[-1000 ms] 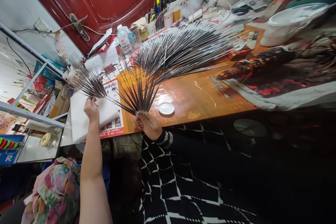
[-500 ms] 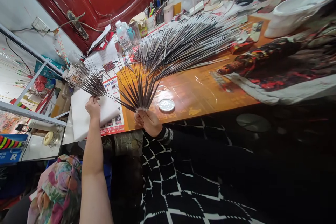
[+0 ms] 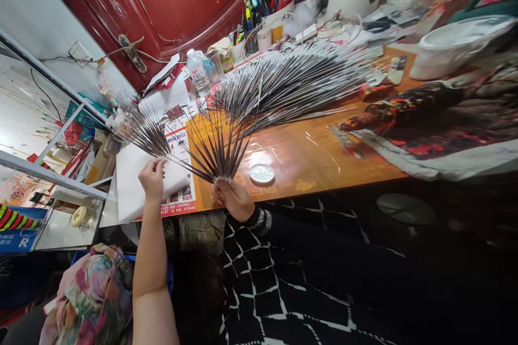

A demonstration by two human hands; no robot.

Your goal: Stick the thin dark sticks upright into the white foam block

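Observation:
My right hand (image 3: pixel 235 198), in a black sleeve with a striped cuff, is closed around the pale base of a bunch of slender dark fishing floats (image 3: pixel 222 153). Their thin tips fan up and away over the table edge. My left hand (image 3: pixel 152 177), bare-armed, hovers over a white foam block (image 3: pixel 131 188) with its fingers curled together. Whether something thin is between the fingertips cannot be made out. Just beyond it a second bundle of dark floats (image 3: pixel 151 137) rests above the foam. One long stick from the fan reaches left toward these fingertips.
A large heap of similar sticks (image 3: pixel 291 81) covers the back of the orange table (image 3: pixel 311 153). A round white lid (image 3: pixel 261 174) lies near the front edge. Behind stand a water bottle (image 3: pixel 198 73) and cups of tools. A stained cloth (image 3: pixel 429 156) and white basin (image 3: pixel 449 46) are right.
My left hand has come away from the base of the bundle above the foam, a little toward me. My right hand keeps its hold on the fan. The view has shifted slightly.

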